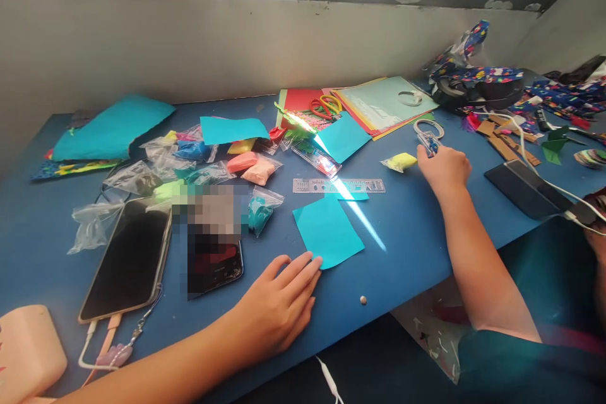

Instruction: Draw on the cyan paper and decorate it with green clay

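Observation:
My left hand [288, 297] lies palm down near the front of the table, fingers stretched out. Its fingertips touch the lower edge of a bright blue paper square [331, 230]. Farther right, my right hand [445, 167] has its fingers closed on a small clear and blue thing [430, 142], whose kind I cannot make out. A white ring [432, 129] shows just beyond it; whether the two are joined is unclear. A clear plastic ruler [338, 186] lies behind the paper square, over another blue scrap. A bag of yellow clay [400, 161] lies left of my right hand.
Bagged coloured clay [249, 167], two phones [127, 259] [215, 265] and more blue paper [113, 129] lie leftward. Red-and-yellow-handled scissors [326, 106] and coloured sheets [383, 104] lie at the back. A black device [525, 186] with a white cable lies right, near another person's hand [597, 221].

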The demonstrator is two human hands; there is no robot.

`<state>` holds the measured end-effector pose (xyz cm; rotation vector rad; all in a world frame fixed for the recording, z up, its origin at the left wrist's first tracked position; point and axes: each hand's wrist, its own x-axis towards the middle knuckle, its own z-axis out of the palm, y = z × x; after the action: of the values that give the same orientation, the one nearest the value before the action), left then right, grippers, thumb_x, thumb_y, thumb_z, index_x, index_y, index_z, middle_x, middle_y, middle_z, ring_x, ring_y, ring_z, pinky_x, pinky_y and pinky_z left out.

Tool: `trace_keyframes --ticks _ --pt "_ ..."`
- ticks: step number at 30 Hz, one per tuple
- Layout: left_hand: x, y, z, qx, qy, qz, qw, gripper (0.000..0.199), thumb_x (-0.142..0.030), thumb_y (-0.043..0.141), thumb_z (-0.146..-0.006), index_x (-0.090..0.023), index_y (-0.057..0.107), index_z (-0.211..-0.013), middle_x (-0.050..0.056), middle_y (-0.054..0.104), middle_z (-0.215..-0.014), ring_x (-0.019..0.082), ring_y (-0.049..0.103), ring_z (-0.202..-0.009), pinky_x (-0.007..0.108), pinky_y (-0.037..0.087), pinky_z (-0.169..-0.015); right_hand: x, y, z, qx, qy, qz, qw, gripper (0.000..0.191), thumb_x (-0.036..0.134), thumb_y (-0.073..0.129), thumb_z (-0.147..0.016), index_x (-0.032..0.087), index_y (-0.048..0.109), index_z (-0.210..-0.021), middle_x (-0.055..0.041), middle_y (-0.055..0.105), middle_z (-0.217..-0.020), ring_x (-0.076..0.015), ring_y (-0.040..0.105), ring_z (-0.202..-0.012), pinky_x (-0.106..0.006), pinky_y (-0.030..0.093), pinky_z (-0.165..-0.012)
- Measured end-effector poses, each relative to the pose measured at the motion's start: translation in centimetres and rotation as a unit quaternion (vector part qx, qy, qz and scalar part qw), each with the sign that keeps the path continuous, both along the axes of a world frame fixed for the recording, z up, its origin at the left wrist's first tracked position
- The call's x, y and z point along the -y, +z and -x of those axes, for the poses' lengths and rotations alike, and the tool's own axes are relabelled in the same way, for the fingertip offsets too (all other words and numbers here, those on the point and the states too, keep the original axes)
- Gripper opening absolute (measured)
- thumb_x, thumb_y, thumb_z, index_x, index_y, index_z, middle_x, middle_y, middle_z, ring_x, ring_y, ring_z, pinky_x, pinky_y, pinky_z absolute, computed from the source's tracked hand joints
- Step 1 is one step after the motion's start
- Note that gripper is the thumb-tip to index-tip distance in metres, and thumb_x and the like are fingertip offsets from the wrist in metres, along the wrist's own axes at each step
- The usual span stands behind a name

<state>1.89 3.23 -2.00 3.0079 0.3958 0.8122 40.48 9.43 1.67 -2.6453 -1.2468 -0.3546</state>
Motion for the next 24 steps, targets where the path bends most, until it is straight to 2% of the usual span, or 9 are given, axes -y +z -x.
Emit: trace_keyframes --ticks 5,10,13,17,21,24 --pt "0.0 -0.4 -0.1 0.012 0.032 -0.004 0.999 0.039 -0.019 0.034 -0.102 -0.008 0.071 -0.106 0.010 0.072 -0.118 0.025 0.063 -0.109 0.038 0.039 -0.090 -0.5 -0.6 -0.5 -0.026 -0.082 0.031 0.996 0.054 0.051 0.040 -0.094 0.006 0.070 -0.102 -0.0256 0.069 -0.094 -0.0362 0.066 -0.092 -0.045 0.050 -0.077" --pt "0.2 -0.2 -0.2 -0.007 0.061 -0.023 0.998 0.036 -0.020 0.038 -0.100 -0.006 0.069 -0.112 0.012 0.070 -0.122 0.027 0.061 -0.113 0.039 0.038 -0.091 -0.8 0.3 0.3 -0.051 -0.095 0.062 0.992 0.056 0.052 0.041 -0.095 0.004 0.070 -0.105 -0.0279 0.067 -0.100 -0.0405 0.065 -0.098 -0.048 0.049 -0.079" --pt "0.2 -0.3 -0.2 -0.015 0.076 -0.029 0.997 0.036 -0.021 0.039 -0.099 -0.006 0.069 -0.113 0.012 0.069 -0.123 0.028 0.060 -0.114 0.039 0.038 -0.091 -0.9 0.8 0.6 -0.062 -0.088 0.070 0.992 0.054 0.052 0.041 -0.094 0.008 0.070 -0.099 -0.0262 0.067 -0.098 -0.0407 0.065 -0.098 -0.049 0.049 -0.078" --pt "0.2 -0.4 -0.3 -0.010 0.085 -0.038 0.996 0.038 -0.021 0.037 -0.100 -0.004 0.069 -0.112 0.012 0.068 -0.124 0.027 0.060 -0.114 0.039 0.041 -0.089 -0.8 1.2 0.5 -0.061 -0.081 0.055 0.993 0.044 0.048 0.043 -0.092 0.013 0.067 -0.081 -0.0232 0.064 -0.084 -0.0431 0.063 -0.095 -0.052 0.048 -0.075" --pt "0.0 -0.3 -0.4 -0.004 0.085 -0.034 0.996 0.037 -0.018 0.037 -0.099 -0.001 0.068 -0.112 0.013 0.068 -0.125 0.027 0.061 -0.115 0.037 0.046 -0.088 -0.1 1.4 0.1 -0.034 -0.039 -0.003 0.999 0.040 0.048 0.038 -0.093 0.020 0.053 -0.067 -0.0209 0.059 -0.077 -0.0479 0.060 -0.100 -0.055 0.043 -0.076" --pt "-0.1 -0.3 -0.4 0.004 0.078 -0.025 0.997 0.036 -0.016 0.037 -0.099 -0.001 0.067 -0.114 0.016 0.067 -0.125 0.026 0.061 -0.116 0.037 0.050 -0.089 0.4 1.5 0.6 -0.003 0.023 -0.059 0.998 0.037 0.047 0.034 -0.092 0.024 0.043 -0.064 -0.0179 0.058 -0.075 -0.0476 0.058 -0.101 -0.057 0.040 -0.079"
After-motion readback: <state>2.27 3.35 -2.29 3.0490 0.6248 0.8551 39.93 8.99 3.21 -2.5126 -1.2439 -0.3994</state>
